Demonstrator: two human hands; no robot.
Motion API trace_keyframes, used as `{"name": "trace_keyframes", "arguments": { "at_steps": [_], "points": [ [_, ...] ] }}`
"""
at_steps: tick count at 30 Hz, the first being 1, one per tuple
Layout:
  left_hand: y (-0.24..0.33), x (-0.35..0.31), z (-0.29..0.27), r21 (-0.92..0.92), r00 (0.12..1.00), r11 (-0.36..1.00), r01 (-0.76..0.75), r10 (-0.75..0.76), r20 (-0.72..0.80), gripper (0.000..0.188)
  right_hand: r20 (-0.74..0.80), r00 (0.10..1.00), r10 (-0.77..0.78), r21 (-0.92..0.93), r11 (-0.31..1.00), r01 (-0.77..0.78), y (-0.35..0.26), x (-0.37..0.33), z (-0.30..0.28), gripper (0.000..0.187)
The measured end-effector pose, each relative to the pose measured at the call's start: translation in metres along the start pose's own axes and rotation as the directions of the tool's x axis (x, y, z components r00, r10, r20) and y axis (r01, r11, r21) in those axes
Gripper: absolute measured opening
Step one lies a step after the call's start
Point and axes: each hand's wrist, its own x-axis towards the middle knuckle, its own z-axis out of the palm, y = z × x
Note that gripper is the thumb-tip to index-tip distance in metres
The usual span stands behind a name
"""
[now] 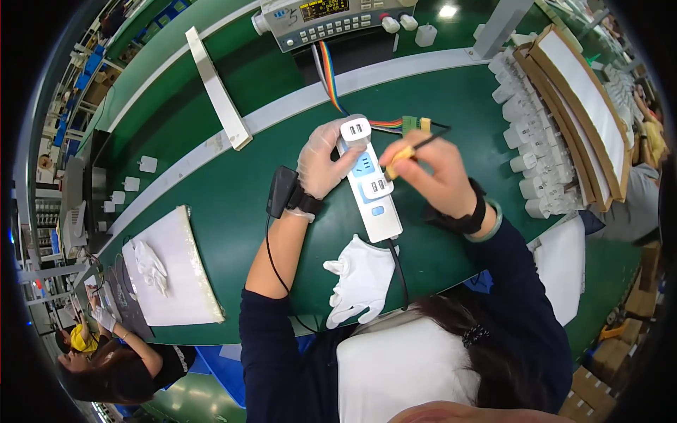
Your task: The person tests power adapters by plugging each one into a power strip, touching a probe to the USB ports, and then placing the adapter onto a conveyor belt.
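A white power strip [381, 220] with blue socket faces lies at a slant on the green bench. Two white USB chargers sit on it: an upper charger [355, 130] at its far end and a lower charger [377, 187] nearer me. My left hand [321, 161], in a clear glove, grips the strip's far part, thumb lying across it below the upper charger. Pinched in the fingers of my right hand [438, 173] is a yellow USB plug [400, 158] on a black cable, held close beside the lower charger; its contact with the ports cannot be made out.
A white glove [361, 278] lies below the strip; another glove [150, 268] rests on a white board at left. Ribbon wires run from a bench meter [331, 21] to a green terminal block [411, 125]. Several chargers [518, 134] line the right, beside cardboard trays [575, 106]. A co-worker sits at lower left.
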Motion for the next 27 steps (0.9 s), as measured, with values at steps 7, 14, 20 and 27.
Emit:
{"name": "trace_keyframes", "arguments": {
  "at_steps": [7, 14, 20, 27],
  "points": [
    [-0.001, 0.002, -0.005, 0.027, 0.995, 0.995, -0.094, 0.094, 0.017, 0.046, 0.062, 0.997, 0.044, -0.17, 0.985, -0.033, 0.015, -0.02, 0.018, 0.009],
    [0.009, 0.024, -0.028, -0.35, 0.954, 0.933, -0.083, -0.027, -0.298, 0.051, 0.094, 0.992, 0.084, -0.185, 0.981, -0.066, 0.018, -0.02, 0.022, 0.011],
    [-0.047, 0.077, -0.115, 0.338, 0.951, 0.935, 0.108, 0.002, -0.31, 0.046, 0.114, 0.991, 0.071, -0.118, 0.991, -0.057, 0.015, -0.017, 0.027, 0.012],
    [-0.087, 0.08, -0.145, 0.678, 0.975, 0.701, 0.221, -0.173, -0.139, 0.043, 0.149, 0.98, 0.133, -0.087, 0.989, -0.121, 0.013, -0.017, 0.024, 0.014]
  ]
}}
